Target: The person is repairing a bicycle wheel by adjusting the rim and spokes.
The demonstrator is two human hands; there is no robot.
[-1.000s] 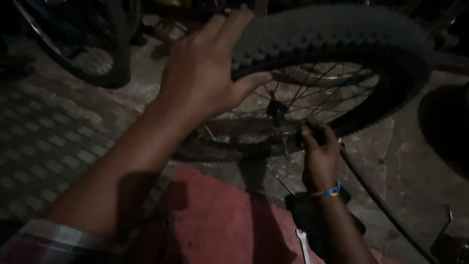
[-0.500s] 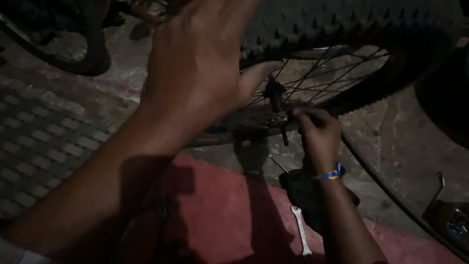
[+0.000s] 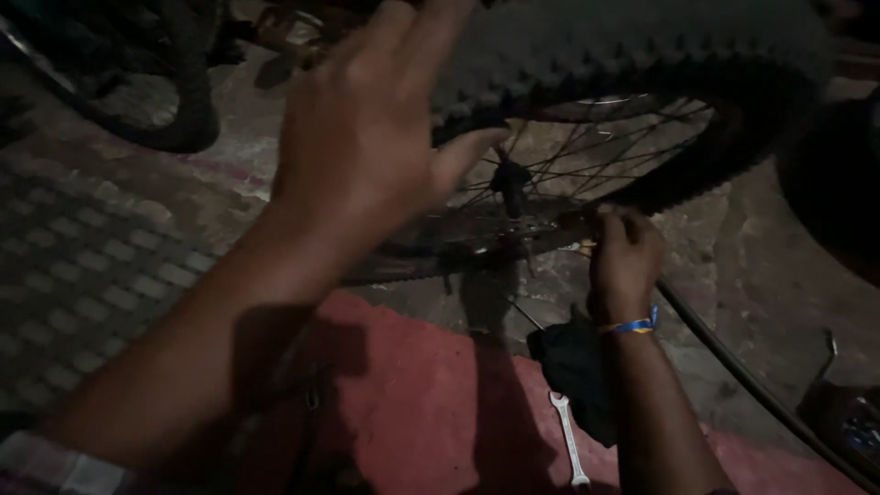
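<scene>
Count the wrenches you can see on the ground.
1. The wrench lies on the red mat, beside the black cloth, below the right hand. The dark scene may hide others.

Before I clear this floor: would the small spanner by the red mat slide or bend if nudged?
The spanner looks like one thin, flat metal bar, so it is probably stiff and would not flex. It lies flat at the edge of the red mat, so it should slide or pivot rather than roll. Being slim, it is likely light.
</scene>
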